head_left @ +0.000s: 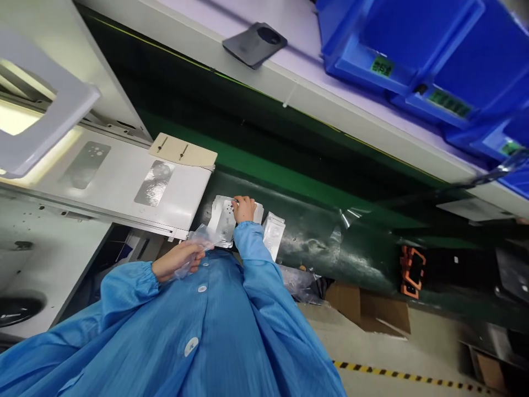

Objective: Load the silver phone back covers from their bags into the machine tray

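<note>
1. A thin silver-white plate with small holes (222, 221) lies at the near edge of the dark green conveyor belt (330, 242), just in front of the person's blue smock (215, 331).
2. The right hand (244, 209) sits on the plate's upper edge with its fingers curled. Whether the grip pinches the plate or only presses on it cannot be told.
3. The left hand (177, 261) is held close to the chest, its grip closed around a crumpled clear plastic film (199, 241) that reaches up to touch the plate's lower corner.
4. A small clear-wrapped silver piece (273, 234) lies on the belt just beside the plate, at its right.
5. To the left of the belt, a white bench (124, 204) carries two flat grey cover-shaped pieces (155, 184), and a beige board (182, 150) rests at its far corner.
6. Beyond the belt, a pale shelf (330, 94) holds a dark grey cover with a round opening (254, 44) and a row of blue plastic bins (405, 44) with green labels. What the bins contain cannot be seen.
7. An orange-and-black tool (411, 271) hangs at the belt's lower side.
8. Brown cardboard (367, 310) lies on the grey floor (372, 353), which has a strip of yellow-and-black tape (405, 377) across it.
</note>
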The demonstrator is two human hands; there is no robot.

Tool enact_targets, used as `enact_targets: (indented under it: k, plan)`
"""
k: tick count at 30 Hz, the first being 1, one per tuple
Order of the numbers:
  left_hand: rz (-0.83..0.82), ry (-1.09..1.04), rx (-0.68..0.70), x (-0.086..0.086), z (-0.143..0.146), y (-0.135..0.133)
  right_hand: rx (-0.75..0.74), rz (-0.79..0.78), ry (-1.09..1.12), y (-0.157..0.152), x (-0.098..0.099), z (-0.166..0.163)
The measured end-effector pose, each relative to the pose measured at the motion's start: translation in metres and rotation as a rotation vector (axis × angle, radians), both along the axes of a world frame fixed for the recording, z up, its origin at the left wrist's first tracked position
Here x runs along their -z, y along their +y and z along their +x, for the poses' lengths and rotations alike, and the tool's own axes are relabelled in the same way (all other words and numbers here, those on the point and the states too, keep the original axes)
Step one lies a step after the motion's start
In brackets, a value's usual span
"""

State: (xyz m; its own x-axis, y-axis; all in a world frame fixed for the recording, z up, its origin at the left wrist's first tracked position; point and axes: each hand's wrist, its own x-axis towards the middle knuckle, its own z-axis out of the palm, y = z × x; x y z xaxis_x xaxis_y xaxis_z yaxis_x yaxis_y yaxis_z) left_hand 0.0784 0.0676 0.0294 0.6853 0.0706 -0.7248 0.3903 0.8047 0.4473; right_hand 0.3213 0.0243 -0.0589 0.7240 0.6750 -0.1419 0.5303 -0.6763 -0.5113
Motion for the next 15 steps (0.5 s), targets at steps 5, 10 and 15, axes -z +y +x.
enact_targets:
  k: [5,10,15]
  plan:
    - [0.026,0.056,-0.016,0.016,0.022,-0.034,-0.118,0.324,0.344,-0.065,-0.025,-0.021]
    - [0.056,0.080,0.250,0.018,0.051,-0.077,-0.337,0.400,0.836,-0.164,-0.017,-0.069]
    - [0.237,0.167,0.431,0.014,0.068,-0.104,0.497,0.261,0.851,-0.258,0.024,-0.077]
